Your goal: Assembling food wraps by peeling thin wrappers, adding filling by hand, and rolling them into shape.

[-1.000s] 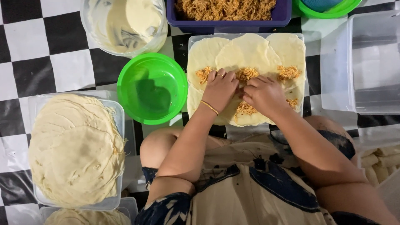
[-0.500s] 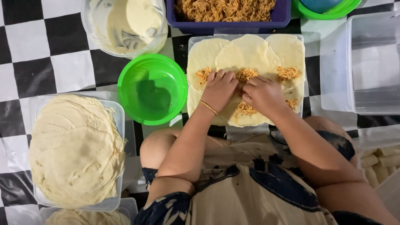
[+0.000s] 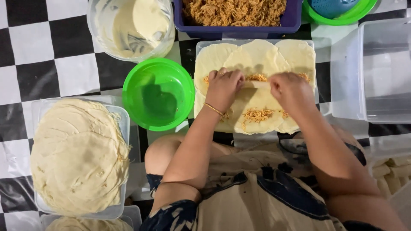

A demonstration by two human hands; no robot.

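Several round pale wrappers (image 3: 257, 55) lie spread on a clear tray (image 3: 201, 45), each with a small heap of shredded orange filling (image 3: 257, 114). My left hand (image 3: 223, 87), with a thin gold bracelet, and my right hand (image 3: 291, 90) press side by side on the middle wrapper. Between them shows a rolled edge of wrapper (image 3: 256, 84) that both hands grip, folded over its filling.
A purple tub of shredded filling (image 3: 235, 13) sits beyond the tray, a clear bowl of pale batter (image 3: 130, 25) to its left. An empty green bowl (image 3: 157, 94), a container stacked with wrappers (image 3: 79, 154), an empty clear box (image 3: 376, 72), finished rolls (image 3: 391, 169) at right.
Both hands moved up the tray from the nearer row to the middle wrapper. Its edge is now folded over into a roll between the fingers.
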